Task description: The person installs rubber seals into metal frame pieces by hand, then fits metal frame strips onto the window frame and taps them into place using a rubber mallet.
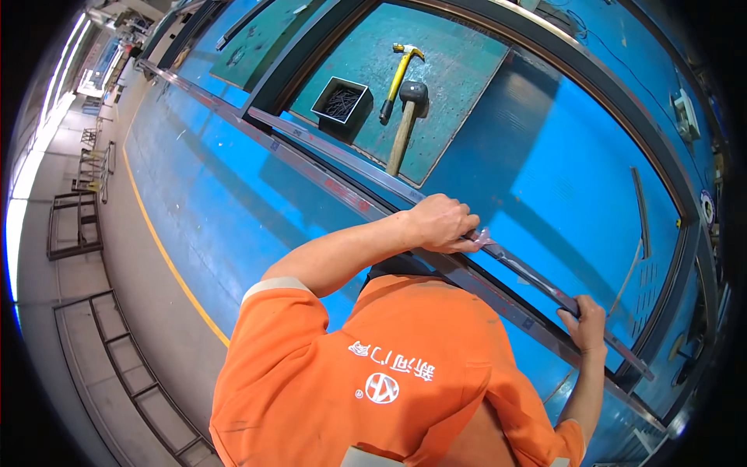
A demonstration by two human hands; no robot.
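A long, narrow metal strip (537,282) runs diagonally along the near side of a dark frame (622,117). My left hand (440,223) is closed over the strip near its middle. Crumpled clear, pinkish plastic film (483,238) shows at its fingertips; the palm side is hidden. Farther right, my right hand (587,323) is wrapped round the same strip near its right end, thumb toward the left. A red-marked bar of the frame (342,191) lies just below the strip, close to my body.
Inside the frame, a green board (459,78) bears a box of dark screws or nails (340,101), a yellow-handled claw hammer (398,82) and a black-headed mallet (407,124). A thin dark strip (640,210) lies at right. Metal frames (128,358) stand on the left floor.
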